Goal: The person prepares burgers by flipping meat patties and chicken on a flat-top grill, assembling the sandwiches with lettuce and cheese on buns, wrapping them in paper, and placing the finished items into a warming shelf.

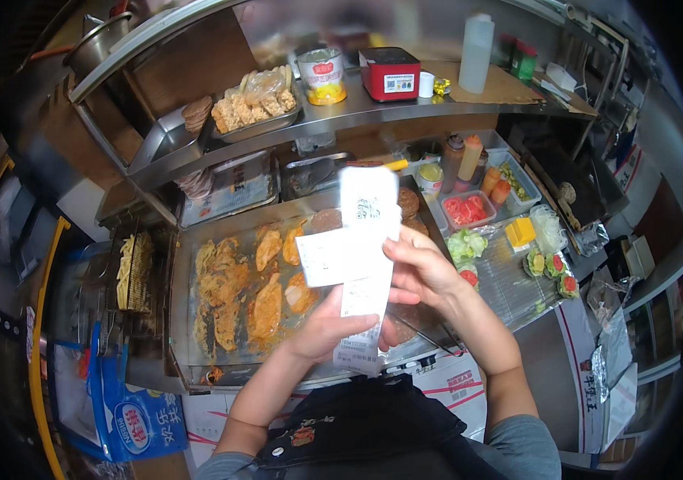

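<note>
Long white paper receipts point(365, 264) bearing print hang between my two hands, one piece lying crosswise over the others. My left hand point(341, 324) grips the lower part, thumb on top. Higher up, my right hand point(422, 267) pinches the right edge between thumb and fingers. Beneath the papers lies a flat griddle point(188, 324). On its left half are browned chicken pieces point(266, 309); round meat patties point(406, 203) lie toward its right side, partly hidden by the papers and my right hand.
A fry basket point(137, 270) holds fries at left. At right, a tray point(485, 300) carries lettuce point(466, 245), yellow cheese slices point(519, 232) and topped lettuce portions; sauce bottles point(471, 159) and sliced tomatoes point(467, 209) stand behind. The steel shelf point(353, 120) above holds fried chicken point(254, 108) and a red printer-like box point(389, 73).
</note>
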### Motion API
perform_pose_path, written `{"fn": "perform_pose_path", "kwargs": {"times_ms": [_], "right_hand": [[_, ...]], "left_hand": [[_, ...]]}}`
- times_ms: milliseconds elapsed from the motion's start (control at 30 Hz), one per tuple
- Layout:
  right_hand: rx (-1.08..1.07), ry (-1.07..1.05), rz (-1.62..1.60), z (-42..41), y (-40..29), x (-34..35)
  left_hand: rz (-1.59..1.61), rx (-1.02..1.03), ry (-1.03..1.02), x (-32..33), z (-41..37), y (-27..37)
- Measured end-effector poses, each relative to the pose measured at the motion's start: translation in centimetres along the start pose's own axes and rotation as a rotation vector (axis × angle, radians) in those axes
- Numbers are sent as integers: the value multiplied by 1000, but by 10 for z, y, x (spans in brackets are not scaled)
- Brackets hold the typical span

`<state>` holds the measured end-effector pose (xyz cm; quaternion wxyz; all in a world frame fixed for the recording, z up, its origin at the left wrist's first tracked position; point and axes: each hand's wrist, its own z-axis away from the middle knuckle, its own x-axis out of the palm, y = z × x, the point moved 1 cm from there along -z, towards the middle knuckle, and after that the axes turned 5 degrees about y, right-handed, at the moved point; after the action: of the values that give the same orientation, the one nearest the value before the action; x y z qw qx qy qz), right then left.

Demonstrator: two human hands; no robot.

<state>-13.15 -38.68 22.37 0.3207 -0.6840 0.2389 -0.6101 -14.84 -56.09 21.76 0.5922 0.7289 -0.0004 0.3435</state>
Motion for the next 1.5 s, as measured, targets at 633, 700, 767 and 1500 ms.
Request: {"fn": "perform_pose_path", "kwargs": {"times_ms": [633,700,767,1500], "right_hand": [[-34,79,175,-25,44,33],[-75,184,145,-30,47,27],[-112,277,153,-35,45,18],[-312,269,693,35,48,53]], "left_hand": [[222,110,163,-15,46,-15],[168,82,185,-14,46,-15],[155,49,183,-11,46,-15],[212,102,403,-38,52,-20]]}}
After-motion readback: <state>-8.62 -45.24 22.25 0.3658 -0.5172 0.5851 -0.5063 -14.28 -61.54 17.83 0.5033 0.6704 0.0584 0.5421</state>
